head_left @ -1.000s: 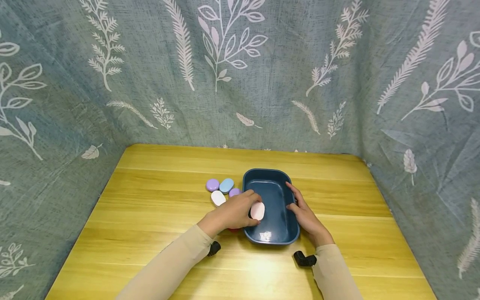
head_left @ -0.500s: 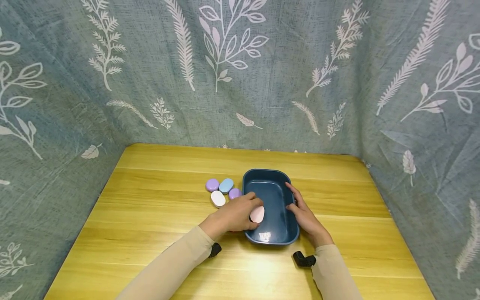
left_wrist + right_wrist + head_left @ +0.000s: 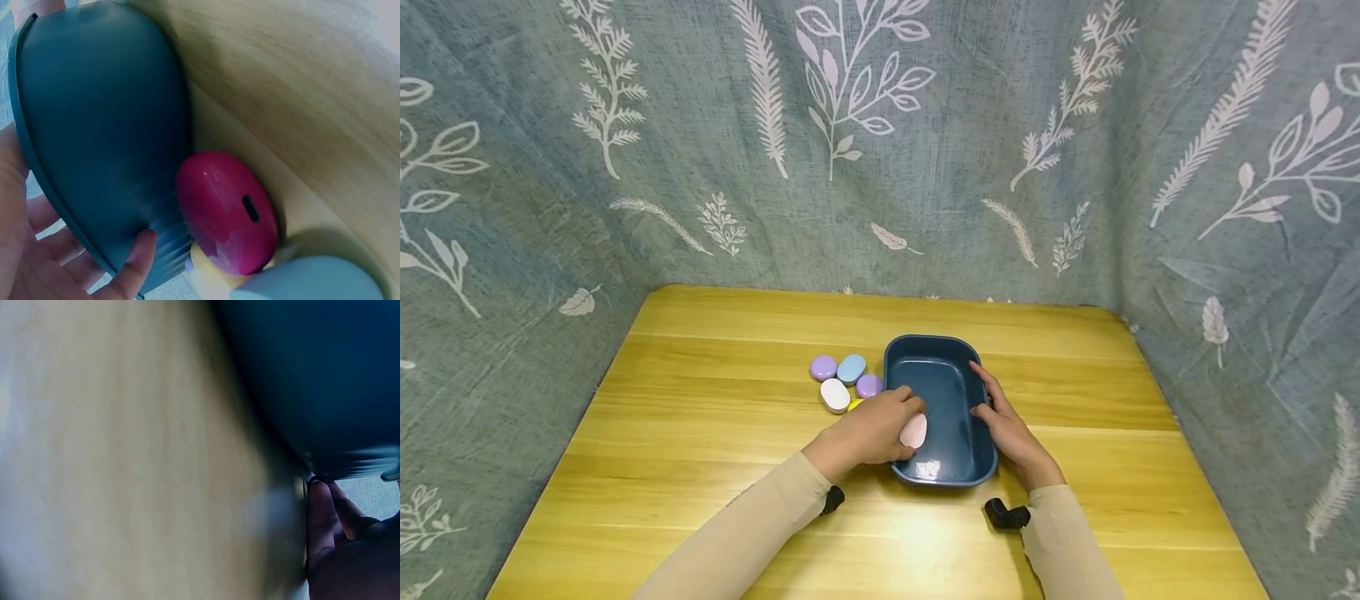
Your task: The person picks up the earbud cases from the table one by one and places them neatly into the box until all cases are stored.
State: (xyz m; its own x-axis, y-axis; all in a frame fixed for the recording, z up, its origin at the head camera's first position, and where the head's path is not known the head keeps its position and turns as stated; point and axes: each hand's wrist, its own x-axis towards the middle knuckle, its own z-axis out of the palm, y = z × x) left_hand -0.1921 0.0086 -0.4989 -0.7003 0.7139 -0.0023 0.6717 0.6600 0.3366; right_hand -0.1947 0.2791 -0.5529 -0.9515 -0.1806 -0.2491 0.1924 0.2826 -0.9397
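Note:
My left hand [image 3: 876, 425] reaches over the left wall of a dark blue rectangular basin [image 3: 947, 392] and grips a pale pink, rounded oval piece [image 3: 913, 431] just inside it. In the left wrist view, one finger [image 3: 140, 250] of that hand lies against the basin's ribbed outer wall, and the pink piece is out of sight. Across the basin, my right hand [image 3: 1011, 429] holds the right wall, its thumb over the rim. The right wrist view shows fingers [image 3: 322, 519] low at the outside of the basin.
Beside the basin lie two purple ovals [image 3: 823, 367], a light blue one [image 3: 852, 369], a white one [image 3: 835, 396] and a partly covered yellow one [image 3: 854, 405]. A glossy red oval with a dark slot [image 3: 225, 209] leans near the outer wall. Patterned curtains [image 3: 880, 167] surround the wooden table [image 3: 700, 400].
My left hand has sunk slightly with the pink piece, which now tilts more. A yellow oval shows behind the hand; the red one no longer shows in the head view. The right hand keeps its hold.

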